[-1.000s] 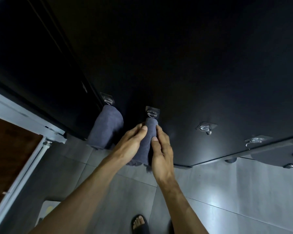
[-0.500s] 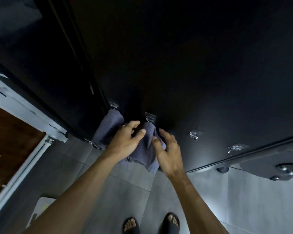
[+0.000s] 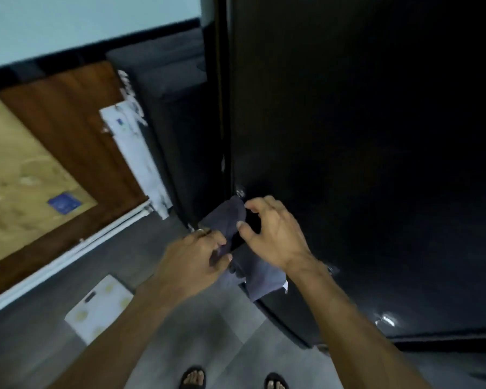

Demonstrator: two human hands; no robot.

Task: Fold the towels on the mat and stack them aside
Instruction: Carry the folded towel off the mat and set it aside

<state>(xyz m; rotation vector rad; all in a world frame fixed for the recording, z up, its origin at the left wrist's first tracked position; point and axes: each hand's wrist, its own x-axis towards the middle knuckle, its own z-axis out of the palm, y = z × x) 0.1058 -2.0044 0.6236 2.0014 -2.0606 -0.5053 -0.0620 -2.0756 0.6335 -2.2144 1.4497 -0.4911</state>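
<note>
Against the dark wall (image 3: 362, 136) hangs a grey towel (image 3: 230, 217) from a hook (image 3: 240, 193); the left hand (image 3: 192, 262) pinches its lower part; the right hand (image 3: 275, 234) hovers beside it, fingers curled, grasping nothing; a second towel (image 3: 264, 279) shows below; sandalled feet (image 3: 192, 377) stand on the tiled floor (image 3: 180, 327).

Two towels (image 3: 227, 217); two hands (image 3: 192, 262)

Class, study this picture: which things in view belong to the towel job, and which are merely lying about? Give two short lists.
Belong to the job:
grey towel on the hook
grey towel in the left hand
left hand, gripping that towel
right hand, fingers curled near the hanging towel

Lying about:
white spotted board on the floor
sandals
dark cabinet door
</note>
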